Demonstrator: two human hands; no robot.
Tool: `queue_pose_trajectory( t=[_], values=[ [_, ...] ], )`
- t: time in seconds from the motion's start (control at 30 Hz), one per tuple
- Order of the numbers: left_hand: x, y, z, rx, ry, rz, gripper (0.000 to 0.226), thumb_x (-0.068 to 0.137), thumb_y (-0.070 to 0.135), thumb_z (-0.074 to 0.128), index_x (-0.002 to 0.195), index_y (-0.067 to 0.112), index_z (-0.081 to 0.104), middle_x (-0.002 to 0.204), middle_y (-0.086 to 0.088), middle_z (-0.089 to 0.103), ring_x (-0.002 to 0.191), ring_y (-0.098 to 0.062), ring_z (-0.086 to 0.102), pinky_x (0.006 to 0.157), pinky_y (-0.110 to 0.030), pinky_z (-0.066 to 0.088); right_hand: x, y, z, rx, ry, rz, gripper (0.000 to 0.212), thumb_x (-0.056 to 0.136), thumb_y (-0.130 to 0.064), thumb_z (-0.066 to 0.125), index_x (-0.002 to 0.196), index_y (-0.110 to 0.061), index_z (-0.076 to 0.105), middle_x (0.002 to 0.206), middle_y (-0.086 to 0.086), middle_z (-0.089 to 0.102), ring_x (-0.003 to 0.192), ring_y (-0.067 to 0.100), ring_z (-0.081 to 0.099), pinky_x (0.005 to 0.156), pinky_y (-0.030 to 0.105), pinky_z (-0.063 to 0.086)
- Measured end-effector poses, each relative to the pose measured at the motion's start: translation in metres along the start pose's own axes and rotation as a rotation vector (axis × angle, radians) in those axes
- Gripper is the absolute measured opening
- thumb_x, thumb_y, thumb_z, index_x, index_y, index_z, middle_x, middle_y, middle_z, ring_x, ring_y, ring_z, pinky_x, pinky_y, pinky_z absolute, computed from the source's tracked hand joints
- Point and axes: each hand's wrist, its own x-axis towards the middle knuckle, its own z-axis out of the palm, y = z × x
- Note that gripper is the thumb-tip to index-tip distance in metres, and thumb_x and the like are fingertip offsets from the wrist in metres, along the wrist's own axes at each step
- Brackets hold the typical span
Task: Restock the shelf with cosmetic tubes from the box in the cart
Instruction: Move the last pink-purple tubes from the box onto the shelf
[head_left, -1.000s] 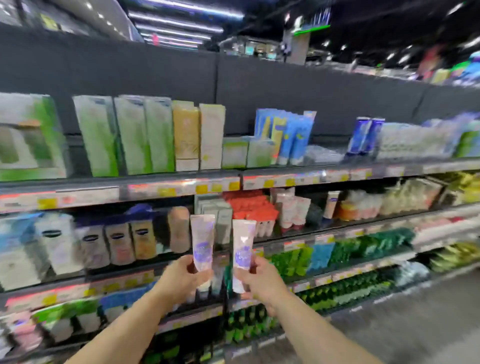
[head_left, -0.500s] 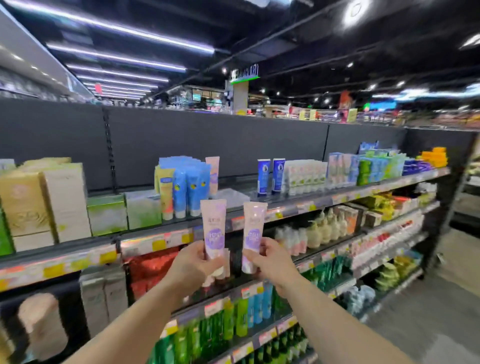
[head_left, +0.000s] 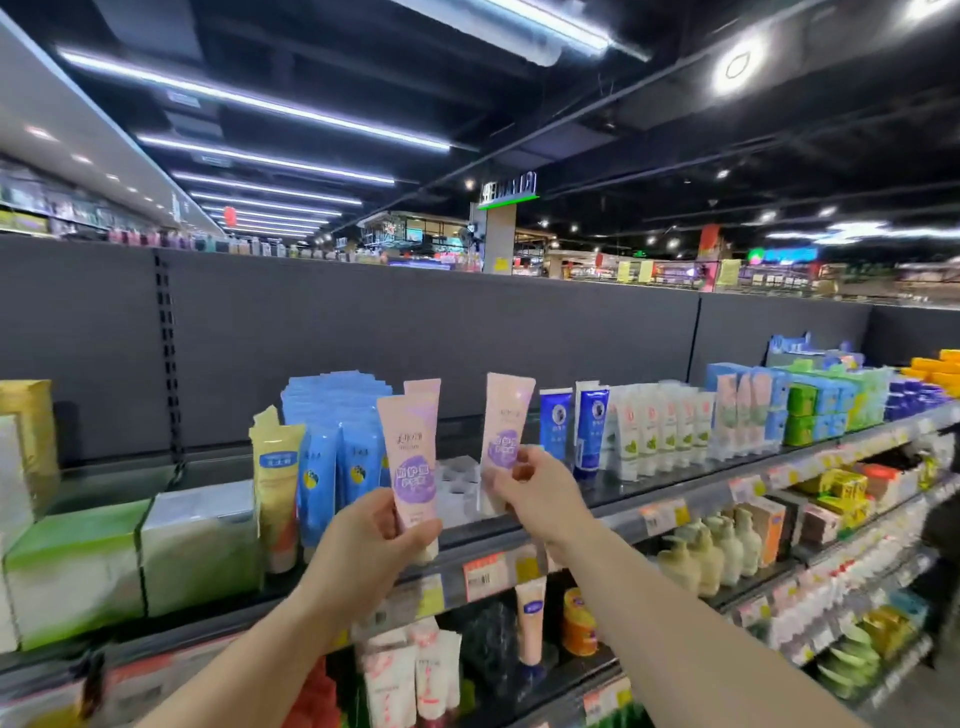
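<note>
Head view shows your left hand (head_left: 371, 538) pinching one pink tube (head_left: 408, 457) near its cap, and your right hand (head_left: 530, 493) pinching a second pink tube (head_left: 505, 436) at its lower half, both upright. They stand before the top shelf (head_left: 649, 488), where a clear divider tray (head_left: 460, 480) leaves open room behind. Both your arms reach forward, raised.

You grip two pink tubes, one in the left hand (head_left: 371, 540) and one in the right hand (head_left: 535, 488): the left tube (head_left: 408, 457) and right tube (head_left: 505, 426) look like soft plastic with a satin sheen and a printed purple patch. The top shelf (head_left: 649, 499) reads as dark, smooth metal, slightly reflective. The back panel (head_left: 363, 332) is matt grey. Paper price tags (head_left: 483, 577) line the edge. The green cartons (head_left: 72, 566) look like glossy wrapped card.
</note>
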Motion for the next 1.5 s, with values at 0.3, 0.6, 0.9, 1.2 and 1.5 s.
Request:
queue_pose_trajectory(
  t=[0.3,0.6,0.9,1.2,1.5],
  values=[
    [0.015,-0.001,0.006,0.067,0.146,-0.068,0.014,0.083,0.036,0.074,0.094,0.03,0.069,0.09,0.017,0.074,0.08,0.001,0.067,0.076,-0.024,0.052,0.104,0.01,0.028,-0.084,-0.044,-0.006,0.021,0.088,-0.022,0.067,0.106,-0.016,0.06,0.094,-0.004,0.062,0.081,0.012,0.055,0.069,0.022,0.04],
    [0.014,0.011,0.023,0.106,0.238,-0.132,0.015,0.082,0.039,0.073,0.094,0.035,0.066,0.09,0.022,0.072,0.081,0.005,0.066,0.072,-0.018,0.051,0.145,0.028,0.047,-0.117,-0.092,0.006,0.022,0.091,-0.028,0.066,0.109,-0.02,0.057,0.109,0.001,0.065,0.095,0.016,0.059,0.087,0.034,0.05],
    [0.018,0.012,0.04,0.082,0.204,-0.135,0.02,0.083,0.039,0.073,0.1,0.034,0.065,0.093,0.018,0.073,0.083,0.0,0.068,0.074,-0.018,0.053,0.151,0.034,0.049,-0.261,-0.178,0.053,0.03,0.09,-0.03,0.067,0.114,-0.016,0.054,0.111,0.004,0.063,0.09,0.014,0.055,0.088,0.032,0.049],
    [0.033,0.012,0.053,0.128,0.188,-0.141,0.019,0.084,0.044,0.07,0.1,0.038,0.063,0.092,0.022,0.071,0.085,0.006,0.065,0.075,-0.016,0.051,0.137,0.026,0.036,-0.135,-0.185,0.09,0.044,0.09,-0.029,0.068,0.127,-0.017,0.049,0.125,0.004,0.06,0.104,0.019,0.059,0.09,0.033,0.049],
    [0.06,0.021,0.077,0.187,0.16,-0.054,0.013,0.088,0.046,0.063,0.098,0.037,0.06,0.083,0.017,0.067,0.076,0.011,0.06,0.066,-0.01,0.044,0.104,-0.031,-0.013,0.339,-0.426,-0.034,0.03,0.097,-0.041,0.052,0.094,-0.016,0.069,0.084,0.002,0.072,0.074,0.016,0.065,0.075,0.033,0.056]
  ],
)
